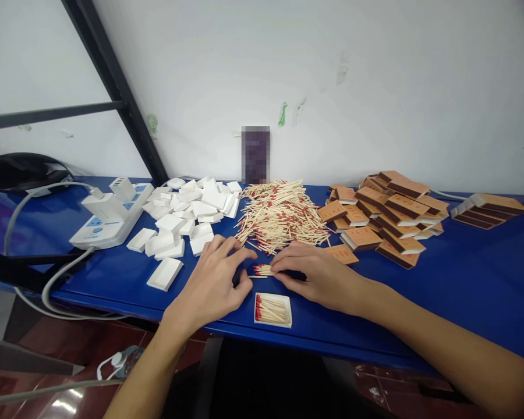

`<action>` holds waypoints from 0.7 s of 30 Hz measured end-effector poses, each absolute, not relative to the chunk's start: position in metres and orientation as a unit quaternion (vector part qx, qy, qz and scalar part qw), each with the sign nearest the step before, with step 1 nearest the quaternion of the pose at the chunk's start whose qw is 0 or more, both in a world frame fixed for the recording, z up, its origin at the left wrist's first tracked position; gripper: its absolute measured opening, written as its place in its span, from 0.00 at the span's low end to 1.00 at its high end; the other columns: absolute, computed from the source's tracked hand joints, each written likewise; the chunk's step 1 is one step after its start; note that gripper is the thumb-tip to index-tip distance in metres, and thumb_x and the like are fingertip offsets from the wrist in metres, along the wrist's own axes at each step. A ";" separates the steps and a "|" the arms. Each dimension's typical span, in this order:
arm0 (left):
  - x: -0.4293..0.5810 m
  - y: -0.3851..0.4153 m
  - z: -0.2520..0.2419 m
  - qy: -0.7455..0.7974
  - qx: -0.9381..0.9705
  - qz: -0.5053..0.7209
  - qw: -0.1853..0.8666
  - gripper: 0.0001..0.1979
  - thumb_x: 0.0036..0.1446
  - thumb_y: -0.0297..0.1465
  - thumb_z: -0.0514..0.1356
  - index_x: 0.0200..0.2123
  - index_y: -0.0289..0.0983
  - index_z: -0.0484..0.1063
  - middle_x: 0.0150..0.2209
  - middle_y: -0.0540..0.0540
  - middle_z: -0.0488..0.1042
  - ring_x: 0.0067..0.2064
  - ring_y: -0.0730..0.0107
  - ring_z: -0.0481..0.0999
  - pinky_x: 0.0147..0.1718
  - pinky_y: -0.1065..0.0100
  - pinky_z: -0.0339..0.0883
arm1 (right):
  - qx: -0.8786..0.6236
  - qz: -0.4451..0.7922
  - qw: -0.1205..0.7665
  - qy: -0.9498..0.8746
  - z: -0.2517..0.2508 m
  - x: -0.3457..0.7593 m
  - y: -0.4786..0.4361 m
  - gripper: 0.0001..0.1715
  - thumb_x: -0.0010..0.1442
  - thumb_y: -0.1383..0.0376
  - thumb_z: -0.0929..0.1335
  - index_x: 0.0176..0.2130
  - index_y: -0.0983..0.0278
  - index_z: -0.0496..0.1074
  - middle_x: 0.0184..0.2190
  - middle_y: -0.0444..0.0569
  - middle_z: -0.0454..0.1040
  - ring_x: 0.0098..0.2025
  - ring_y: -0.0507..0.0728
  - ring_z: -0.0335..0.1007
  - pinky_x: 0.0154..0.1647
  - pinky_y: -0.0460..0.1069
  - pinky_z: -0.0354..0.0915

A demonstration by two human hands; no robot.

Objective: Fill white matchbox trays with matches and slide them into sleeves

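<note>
My right hand [312, 272] pinches the pale ends of a small bundle of matches [263, 270], whose red heads point left. Just left of the bundle, my left hand [220, 276] is open, thumb and fingers apart with nothing between them. One loose match [258, 277] lies on the blue table below the bundle. Nearer the table's front edge sits a white tray [289, 311] holding several matches, red heads to the left. Behind the hands rises a large heap of loose matches [283, 215].
White empty trays [165, 274] are piled at the left, beside a white power strip [113, 224] with cables. Orange-brown matchbox sleeves [388, 209] are heaped at the right, with more sleeves [489, 208] farther right. A dark pixelated object [255, 155] stands against the wall.
</note>
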State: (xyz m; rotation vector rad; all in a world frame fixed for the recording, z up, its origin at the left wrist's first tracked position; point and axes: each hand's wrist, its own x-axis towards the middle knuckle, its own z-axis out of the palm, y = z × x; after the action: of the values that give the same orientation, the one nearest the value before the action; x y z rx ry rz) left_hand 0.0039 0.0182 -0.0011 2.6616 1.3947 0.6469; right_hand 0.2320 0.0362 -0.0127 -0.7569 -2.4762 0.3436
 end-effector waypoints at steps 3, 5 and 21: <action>0.005 0.017 -0.001 0.461 0.865 0.196 0.019 0.18 0.54 0.23 0.56 0.47 0.39 0.73 0.39 0.45 0.70 0.44 0.56 0.65 0.45 0.54 0.63 | -0.281 0.128 0.261 -0.915 -0.014 0.230 0.037 0.09 0.65 0.71 0.66 0.38 0.64 0.77 0.38 0.51 0.79 0.41 0.57 0.74 0.45 0.53 0.69; 0.005 0.017 -0.001 0.461 0.867 0.191 0.014 0.18 0.53 0.23 0.56 0.48 0.39 0.73 0.39 0.45 0.70 0.45 0.55 0.65 0.44 0.54 0.63 | -0.279 0.124 0.274 -0.912 -0.017 0.226 0.039 0.09 0.65 0.72 0.66 0.38 0.64 0.76 0.38 0.51 0.79 0.41 0.57 0.74 0.45 0.53 0.69; 0.005 0.016 -0.002 0.447 0.874 0.186 0.025 0.11 0.59 0.28 0.57 0.44 0.39 0.74 0.41 0.45 0.71 0.46 0.56 0.66 0.47 0.53 0.62 | -0.273 0.129 0.290 -0.908 -0.019 0.220 0.040 0.08 0.64 0.71 0.67 0.37 0.65 0.77 0.37 0.51 0.79 0.40 0.57 0.73 0.45 0.53 0.69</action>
State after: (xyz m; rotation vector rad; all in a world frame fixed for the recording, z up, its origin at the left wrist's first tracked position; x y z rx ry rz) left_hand 0.0051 0.0164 -0.0024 2.7044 1.3836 0.5765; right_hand 0.2199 0.0397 -0.0186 -0.7288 -2.4228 0.3430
